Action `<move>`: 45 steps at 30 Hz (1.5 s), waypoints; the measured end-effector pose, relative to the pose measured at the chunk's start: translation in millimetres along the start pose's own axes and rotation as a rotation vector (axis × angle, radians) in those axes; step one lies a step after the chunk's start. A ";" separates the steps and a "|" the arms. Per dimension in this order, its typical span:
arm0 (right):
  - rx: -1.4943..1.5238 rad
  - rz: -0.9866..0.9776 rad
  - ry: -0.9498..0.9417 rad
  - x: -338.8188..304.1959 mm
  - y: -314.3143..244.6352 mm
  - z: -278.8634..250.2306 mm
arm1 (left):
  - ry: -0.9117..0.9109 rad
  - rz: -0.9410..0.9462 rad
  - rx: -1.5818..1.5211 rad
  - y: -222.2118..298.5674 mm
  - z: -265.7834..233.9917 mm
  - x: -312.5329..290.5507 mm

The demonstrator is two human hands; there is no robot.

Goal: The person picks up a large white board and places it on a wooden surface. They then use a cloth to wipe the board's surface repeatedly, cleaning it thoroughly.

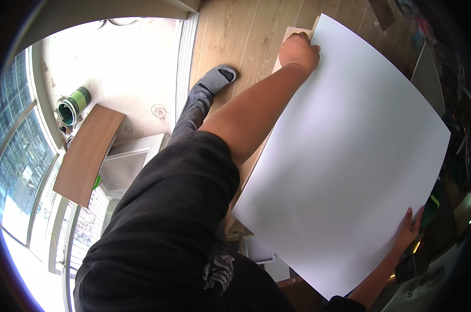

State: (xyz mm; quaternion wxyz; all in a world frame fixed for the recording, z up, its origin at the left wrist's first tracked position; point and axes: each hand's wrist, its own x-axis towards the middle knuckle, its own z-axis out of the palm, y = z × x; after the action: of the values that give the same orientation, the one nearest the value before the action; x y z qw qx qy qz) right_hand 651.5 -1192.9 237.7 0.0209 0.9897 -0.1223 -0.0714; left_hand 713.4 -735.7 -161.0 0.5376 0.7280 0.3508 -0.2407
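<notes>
A large smooth white panel stretches slantwise in front of me. My left hand is closed at its upper left edge, the thumb against the white face and the other fingers curled over the edge. Light brown wood shows right beside that hand, along the same edge; whether it is joined to the panel I cannot tell. Against the lower right edge of the panel rests my right hand, its fingers stretched and apart. The panel hides whatever lies beneath it.
At left, a brown wooden board leans near a white frame by the windows. A green paint bucket lies tipped beyond it. A foot in a grey slipper stands on the wood floor. Dark clutter fills the right rim.
</notes>
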 end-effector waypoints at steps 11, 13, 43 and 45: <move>0.019 0.031 -0.004 -1.9 -11.0 0.9 | 0.032 -0.026 -0.020 0.5 -0.8 -0.6; 0.008 0.045 -0.014 -2.3 -18.1 2.3 | 0.041 -0.025 -0.015 -0.6 -0.5 0.5; -0.025 -0.034 -0.012 -2.6 3.6 1.2 | 0.068 0.002 -0.063 -0.6 0.6 -4.7; -0.013 -0.025 -0.021 -4.5 2.6 0.2 | 0.060 0.012 -0.066 -0.2 0.7 -6.0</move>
State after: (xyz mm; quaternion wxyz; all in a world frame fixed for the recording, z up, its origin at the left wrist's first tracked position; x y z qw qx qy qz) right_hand 646.6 -1194.3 238.3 0.0252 0.9902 -0.1099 -0.0828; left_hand 709.4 -737.9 -157.0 0.5519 0.7190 0.3701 -0.2036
